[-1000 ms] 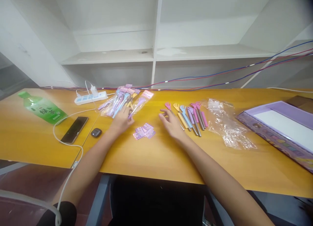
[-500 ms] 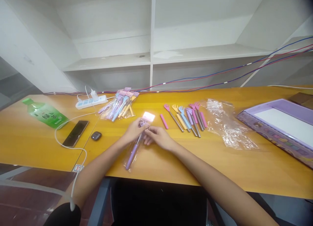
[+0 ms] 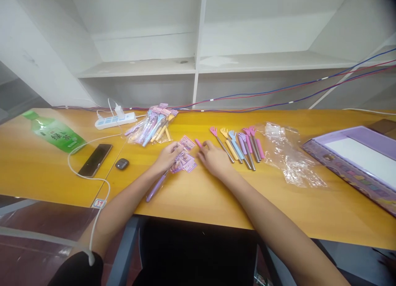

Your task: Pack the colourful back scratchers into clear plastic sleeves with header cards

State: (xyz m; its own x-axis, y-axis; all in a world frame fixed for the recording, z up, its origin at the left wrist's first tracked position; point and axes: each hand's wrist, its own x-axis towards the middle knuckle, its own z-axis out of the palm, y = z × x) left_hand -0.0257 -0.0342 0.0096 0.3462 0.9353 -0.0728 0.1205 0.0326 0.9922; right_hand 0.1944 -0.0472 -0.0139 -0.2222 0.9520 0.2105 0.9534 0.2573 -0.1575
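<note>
My left hand (image 3: 168, 157) is closed around the upper part of a purple-handled back scratcher (image 3: 156, 187), which slants down toward the table's front edge. Purple-and-pink printed cards (image 3: 188, 143) fan out beside that hand's fingers. My right hand (image 3: 213, 159) is curled over a pink handle piece (image 3: 198, 143); only one end of the piece shows, the rest is under the fingers. To the right lie several loose back scratchers (image 3: 239, 148) in pink, yellow, blue and purple. A pile of bagged back scratchers (image 3: 153, 125) lies behind my left hand.
Crumpled clear plastic bags (image 3: 287, 156) lie right of the scratchers, beside a purple box (image 3: 349, 166). On the left are a green bottle (image 3: 57, 133), a phone (image 3: 95, 160), a black earbud case (image 3: 121, 164) and a power strip (image 3: 116, 120) with a white cable.
My right hand has left the bagged scratcher and moved right onto the pink handle piece, which has shifted left. Printed cards now show spread by my left hand. The view has tilted slightly.
</note>
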